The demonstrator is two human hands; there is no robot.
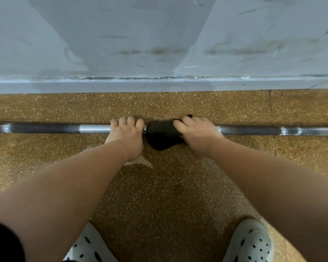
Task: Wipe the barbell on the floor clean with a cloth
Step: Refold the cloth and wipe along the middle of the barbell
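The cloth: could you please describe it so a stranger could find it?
A steel barbell lies on the speckled brown floor by a grey wall. At its middle, under the right hand, sits the cloth: the only dark, soft thing on it.

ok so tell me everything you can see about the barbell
The barbell is a long, thin metal bar lying flat on the speckled brown floor, parallel to the grey wall. It crosses the whole view with both ends cut off, so no plates show. Shiny smooth stretches alternate with darker, knurled-looking grip sections. Near its middle the left hand curls over it. Just right of that hand a dark cloth is draped over the bar, held by the right hand.
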